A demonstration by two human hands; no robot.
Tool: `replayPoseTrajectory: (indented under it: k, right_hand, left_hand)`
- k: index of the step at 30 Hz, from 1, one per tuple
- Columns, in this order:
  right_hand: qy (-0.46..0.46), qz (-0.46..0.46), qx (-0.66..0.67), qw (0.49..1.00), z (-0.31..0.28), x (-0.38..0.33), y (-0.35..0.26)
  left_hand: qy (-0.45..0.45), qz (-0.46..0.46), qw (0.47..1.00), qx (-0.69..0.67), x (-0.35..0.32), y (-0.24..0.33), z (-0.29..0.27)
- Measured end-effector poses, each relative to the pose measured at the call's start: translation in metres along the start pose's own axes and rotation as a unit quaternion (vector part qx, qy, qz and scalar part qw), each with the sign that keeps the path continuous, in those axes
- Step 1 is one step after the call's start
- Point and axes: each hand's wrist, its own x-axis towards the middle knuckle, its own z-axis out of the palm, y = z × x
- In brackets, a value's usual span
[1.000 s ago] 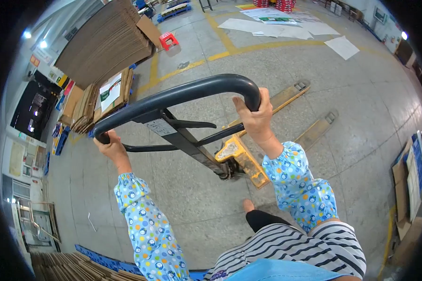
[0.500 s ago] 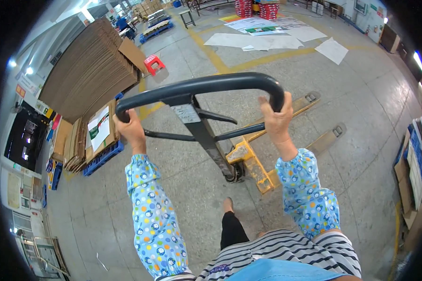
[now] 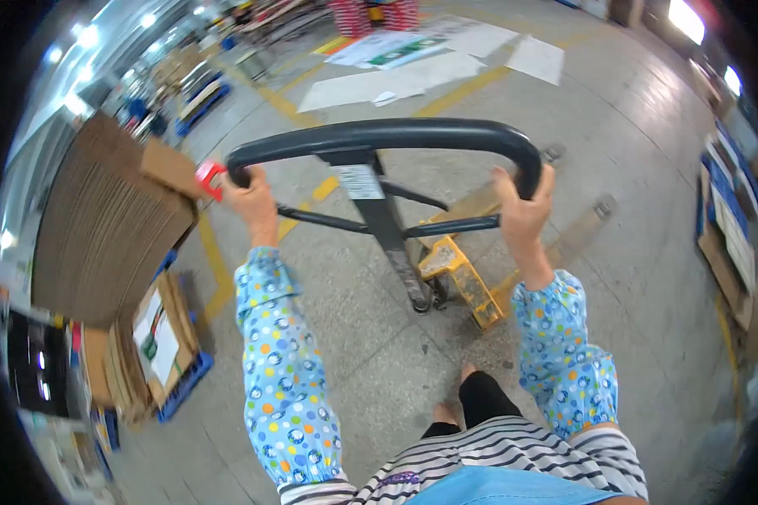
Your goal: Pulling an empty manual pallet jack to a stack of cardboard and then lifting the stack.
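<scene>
In front of me is the black loop handle (image 3: 387, 135) of a hand pallet truck. My left hand (image 3: 254, 202) wraps round its left bend, and my right hand (image 3: 527, 206) grips the right bend. A short black lever (image 3: 417, 195) sits inside the loop beside the central shaft, with no finger on it. The shaft runs down to the truck's scuffed yellow body (image 3: 463, 282). Two low forks (image 3: 564, 248) reach away to the right along the floor. Blue patterned sleeve covers (image 3: 290, 362) are on both my forearms.
At left, a tall stack of flat cardboard (image 3: 109, 227) leans near a blue pallet (image 3: 185, 387) bearing more cardboard. A red stool (image 3: 210, 178) shows behind my left hand. White sheets (image 3: 421, 71) lie on the floor ahead, near red stacks (image 3: 351, 15). Boards (image 3: 728, 227) stand along the right.
The view has swung to the right, so the cardboard and floor sheets sit further left. The stool is now partly hidden by my left hand. Both hands keep their hold; my legs have stepped.
</scene>
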Motion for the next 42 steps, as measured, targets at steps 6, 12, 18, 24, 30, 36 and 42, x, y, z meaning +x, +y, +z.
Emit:
replayPoseTrajectory:
  k: [6, 12, 18, 24, 30, 36, 42]
  right_hand:
    - [-0.034, 0.036, -0.014, 0.999, 0.027, 0.032, -0.017]
    - [-0.067, -0.117, -0.007, 0.991, 0.021, 0.023, -0.01]
    - [-0.074, -0.207, -0.048, 0.974, 0.021, 0.022, -0.004]
    - [-0.105, -0.242, 0.005, 0.965, 0.014, 0.057, -0.017]
    - [-0.063, -0.217, 0.011, 0.974, 0.019, 0.115, -0.026]
    - [-0.001, -0.18, -0.057, 0.982, -0.05, 0.125, 0.028]
    - [0.056, -0.186, -0.133, 0.972, -0.104, 0.167, 0.06]
  left_hand:
    - [-0.003, -0.037, 0.997, 0.071, 0.035, 0.011, 0.018]
    - [0.022, -0.044, 0.998, 0.031, 0.031, -0.015, 0.029]
    - [0.002, 0.06, 0.998, 0.015, 0.074, -0.073, 0.088]
    - [-0.108, -0.111, 0.968, -0.197, 0.112, -0.09, 0.225]
    - [-0.239, -0.154, 0.927, -0.246, 0.148, -0.05, 0.425]
    - [-0.356, -0.135, 0.866, -0.323, 0.015, 0.06, 0.57]
    - [-0.427, -0.054, 0.821, -0.375, -0.019, 0.107, 0.684]
